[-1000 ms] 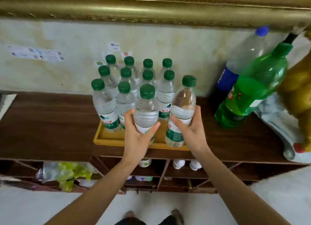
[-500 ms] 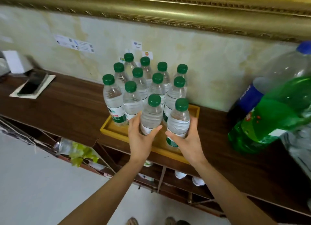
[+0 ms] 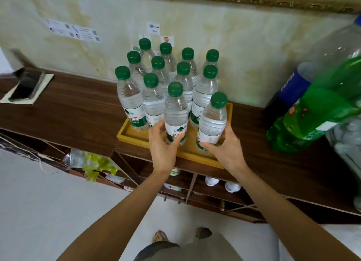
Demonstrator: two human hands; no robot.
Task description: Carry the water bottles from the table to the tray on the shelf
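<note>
a: yellow wooden tray (image 3: pixel 134 132) on the dark shelf (image 3: pixel 78 108), and it's nearly packed. how do i finish this step cleanly?

b: each hand has one bottle at the front edge. your left hand (image 3: pixel 162 149) has its fingers wrapped round the label of the left front bottle (image 3: pixel 175 114), thumb on the near side. your right hand (image 3: pixel 227 150) is clamped on the lower part of the right front bottle (image 3: pixel 213 124), which leans a little to the right.

a: are they down yet?

b: the left one looks seated in the tray. the right one's base is hidden by your fingers, so i cannot tell if it sits flat. i'd straighten it upright first, then press it down until it stops rocking.

a: and then let go?

b: open the fingers slowly and slide the hands straight back toward you. the ten standing bottles (image 3: pixel 156 96) behind are touching or just beside the ones you hold, so a sideways flick could knock a row over.

a: anything on the right to mind?

b: the big green soda bottle (image 3: pixel 312 120) and the clear one with the blue label (image 3: pixel 289 88) stand well apart from the tray, so they're fine. just keep your right elbow in.
</note>
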